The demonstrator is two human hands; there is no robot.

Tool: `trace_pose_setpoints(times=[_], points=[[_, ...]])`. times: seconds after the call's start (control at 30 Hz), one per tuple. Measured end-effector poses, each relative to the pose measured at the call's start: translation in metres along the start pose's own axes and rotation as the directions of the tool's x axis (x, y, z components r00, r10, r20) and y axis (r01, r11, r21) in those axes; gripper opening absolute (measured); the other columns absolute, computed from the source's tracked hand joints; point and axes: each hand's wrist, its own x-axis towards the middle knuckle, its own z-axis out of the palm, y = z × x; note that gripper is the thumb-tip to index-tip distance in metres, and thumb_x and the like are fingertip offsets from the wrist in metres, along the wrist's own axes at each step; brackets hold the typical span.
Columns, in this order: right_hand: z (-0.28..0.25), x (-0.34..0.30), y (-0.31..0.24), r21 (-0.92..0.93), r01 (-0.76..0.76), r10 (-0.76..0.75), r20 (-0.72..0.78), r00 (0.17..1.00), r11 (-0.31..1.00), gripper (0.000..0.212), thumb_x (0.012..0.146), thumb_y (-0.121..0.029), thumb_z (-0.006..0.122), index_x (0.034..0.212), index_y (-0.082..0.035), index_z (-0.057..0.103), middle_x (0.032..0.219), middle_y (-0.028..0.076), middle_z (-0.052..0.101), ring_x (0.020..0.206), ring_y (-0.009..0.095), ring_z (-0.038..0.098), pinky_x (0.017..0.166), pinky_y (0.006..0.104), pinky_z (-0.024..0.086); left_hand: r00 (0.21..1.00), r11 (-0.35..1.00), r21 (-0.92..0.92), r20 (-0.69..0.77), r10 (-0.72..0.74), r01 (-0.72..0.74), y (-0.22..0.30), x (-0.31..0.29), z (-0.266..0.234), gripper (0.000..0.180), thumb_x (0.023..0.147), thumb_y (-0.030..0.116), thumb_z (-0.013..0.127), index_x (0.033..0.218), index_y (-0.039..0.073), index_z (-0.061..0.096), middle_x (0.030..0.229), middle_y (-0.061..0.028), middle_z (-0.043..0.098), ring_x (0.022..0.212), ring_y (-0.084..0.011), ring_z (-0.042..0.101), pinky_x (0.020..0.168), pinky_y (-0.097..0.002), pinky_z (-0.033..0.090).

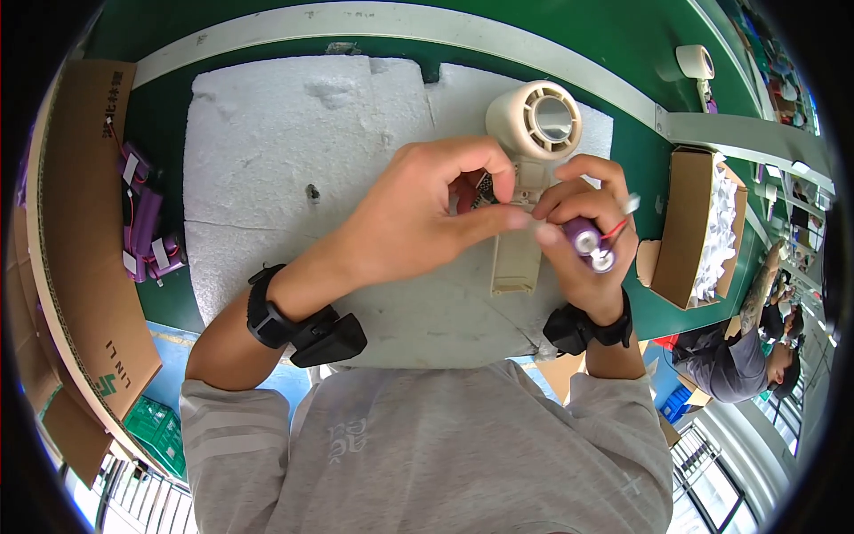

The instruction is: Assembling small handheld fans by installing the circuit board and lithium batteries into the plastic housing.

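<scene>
Silver-ended purple batteries (585, 241) fill the right hand (580, 278)'s clasp; left hand (431, 200)'s hold unclear.

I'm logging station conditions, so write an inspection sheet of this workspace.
Surface: white foam board on green table.
Job's things: purple two-cell battery pack; cream plastic round-headed device on the foam.
Clutter: purple battery packs at left; brown cardboard box of white pieces at right.
Hands: left hand near the right fingertips, grip unclear; right hand holds the pack.
Cables: red wire at the held pack.
Surroundings: brown cardboard carton at left; person in dark grey shirt at right.
</scene>
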Motion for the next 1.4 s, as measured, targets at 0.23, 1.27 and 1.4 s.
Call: trace_pose_setpoints(times=[0.23,1.27,1.4], points=[[-0.010,-0.012,0.009,0.142,-0.202,0.207,-0.024,0.978,0.969,0.019,0.087,-0.015,0.065,0.086,0.002,0.056,0.082,0.011,0.062,0.068,0.016,0.060,0.056,0.0246,0.044,0.997,0.974,0.219,-0.048,0.065,-0.053,0.003,0.000,0.001,0.018,0.079,-0.004,0.070,0.088,0.004,0.056,0.082,0.0019,0.054,0.069,-0.0034,0.048,0.055,-0.0193,0.038],[0.003,0.002,-0.005,-0.305,0.010,0.021,0.098,0.995,0.952,0.020,0.074,0.002,0.073,0.093,-0.002,0.072,0.079,0.007,0.063,0.060,0.014,0.058,0.050,0.0243,0.043,0.999,0.994,0.093,0.002,-0.053,0.052,0.009,0.001,-0.011,0.019,0.079,-0.005,0.070,0.096,0.004,0.068,0.091,-0.0025,0.064,0.079,-0.0076,0.058,0.066,-0.0218,0.046],[-0.003,0.001,-0.006,-0.270,-0.001,0.034,0.119,0.992,0.963,0.020,0.073,0.002,0.073,0.093,-0.003,0.072,0.080,0.008,0.063,0.060,0.015,0.058,0.050,0.0248,0.043,0.996,0.998,-0.027,0.068,-0.061,0.063,0.011,0.001,-0.015,0.028,0.078,-0.009,0.068,0.103,0.003,0.067,0.098,-0.0043,0.064,0.090,-0.0106,0.060,0.078,-0.0254,0.050]])
